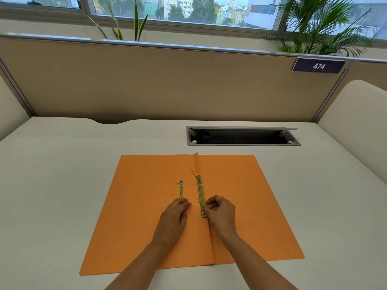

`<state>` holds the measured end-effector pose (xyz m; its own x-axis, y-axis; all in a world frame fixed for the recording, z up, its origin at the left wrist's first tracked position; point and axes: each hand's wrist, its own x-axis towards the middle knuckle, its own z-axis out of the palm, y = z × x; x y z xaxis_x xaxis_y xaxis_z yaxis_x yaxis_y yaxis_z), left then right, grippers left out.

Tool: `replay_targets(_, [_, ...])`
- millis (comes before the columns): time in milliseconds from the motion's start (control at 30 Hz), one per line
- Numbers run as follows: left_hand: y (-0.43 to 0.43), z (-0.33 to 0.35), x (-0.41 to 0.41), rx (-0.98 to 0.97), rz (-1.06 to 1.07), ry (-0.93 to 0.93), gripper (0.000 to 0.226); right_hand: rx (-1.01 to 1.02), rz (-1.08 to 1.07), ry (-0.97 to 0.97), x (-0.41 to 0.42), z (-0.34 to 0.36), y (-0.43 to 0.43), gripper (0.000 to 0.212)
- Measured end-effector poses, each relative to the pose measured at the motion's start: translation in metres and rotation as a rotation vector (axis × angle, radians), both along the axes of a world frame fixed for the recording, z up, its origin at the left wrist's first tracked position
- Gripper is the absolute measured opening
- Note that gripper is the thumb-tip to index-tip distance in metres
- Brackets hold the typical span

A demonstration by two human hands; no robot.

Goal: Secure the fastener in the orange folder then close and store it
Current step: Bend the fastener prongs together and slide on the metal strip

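On the pale desk (62, 174), orange folder (240, 206) lies fully open and flat, spine crease running away from the viewer, well short of the cable tray (243, 137). Fastener base strip (201, 196) sits along the crease, two thin prongs sticking up; loose compressor bar (181, 189) lies on the left leaf just beside it. Folder looks like light, floppy card, likely to bend if lifted by one corner; better taken at the spine or by both edges. Metal strips thin, springy, probably slippery; pinch at the ends. Left hand (174, 214), palm down, fingers curled onto the near end of the bar, grip itself hidden. Right hand (219, 212), loosely fisted, thumb and forefinger pinched at the nearer prong of the strip. Both forearms reach in from below
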<state>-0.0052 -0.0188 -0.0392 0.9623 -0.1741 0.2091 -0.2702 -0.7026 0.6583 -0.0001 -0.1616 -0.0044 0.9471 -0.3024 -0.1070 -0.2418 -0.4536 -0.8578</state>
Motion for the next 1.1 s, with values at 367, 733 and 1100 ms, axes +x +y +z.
replay_targets(367, [-0.001, 0.002, -0.003, 0.022, -0.004, 0.015, 0.026, -0.172, 0.032, 0.018, -0.001, -0.001, 0.005, 0.022])
replay_targets(733, [-0.003, 0.006, -0.007, 0.025, -0.006, 0.048, 0.03, -0.245, 0.045, 0.166, -0.002, 0.009, -0.003, 0.024])
replay_targets(1100, [-0.007, 0.006, -0.013, 0.013, -0.003, 0.046, 0.027, 0.083, 0.129, 0.143, 0.001, 0.006, -0.018, 0.025])
